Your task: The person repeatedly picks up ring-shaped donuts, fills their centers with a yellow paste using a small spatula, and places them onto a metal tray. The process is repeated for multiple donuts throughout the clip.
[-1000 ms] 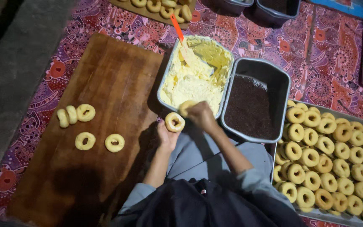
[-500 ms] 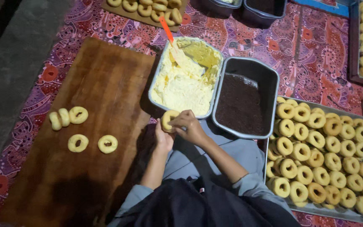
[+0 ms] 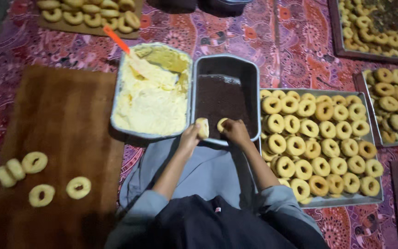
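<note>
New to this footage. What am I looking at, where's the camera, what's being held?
There is no machine here: a person works with two bare hands. The only camera sits on the person's head and looks down, so the arms enter from the bottom.

The left hand holds a doughnut half; the right hand holds another doughnut piece. Both are at the near edge of a metal pan of dark brown sprinkles.

Left of it is a pan of pale yellow cream with an orange-handled spatula stuck in. To the right, a tray of plain ring doughnuts. On the far left, a wooden board carries a few doughnuts. Everything rests on a patterned purple-red cloth, with more doughnut trays at the edges.
</note>
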